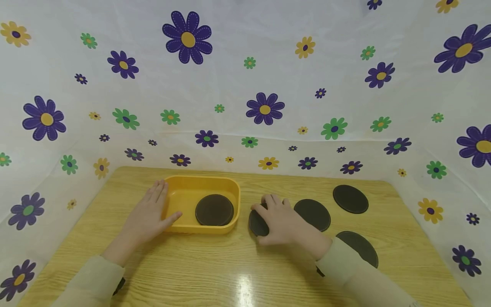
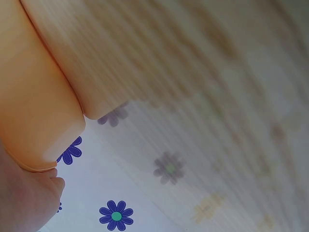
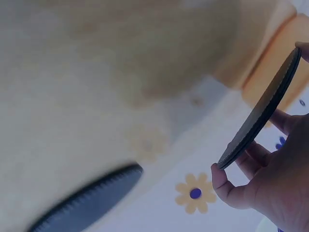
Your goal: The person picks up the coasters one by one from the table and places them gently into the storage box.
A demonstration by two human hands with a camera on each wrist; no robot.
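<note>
A yellow plastic tray (image 1: 203, 229) stands left of the middle of the wooden table, and one black round coaster (image 1: 214, 209) lies in its right part. My left hand (image 1: 147, 213) rests along the tray's left side with straight fingers, its thumb reaching over the front rim. To the right of the tray, my right hand (image 1: 281, 221) holds another black coaster (image 1: 258, 222) by its edge, between thumb and fingers. In the right wrist view this held coaster (image 3: 263, 111) appears edge-on, with a stitched rim. The palm hides part of it from above.
Right of the right hand lie more black coasters: one (image 1: 312, 214) just beside it, one (image 1: 350, 198) farther back, and one (image 1: 358, 247) partly under the right sleeve. White cloth (image 1: 230, 85) printed with flowers encloses the back and sides of the wooden table (image 1: 192, 268).
</note>
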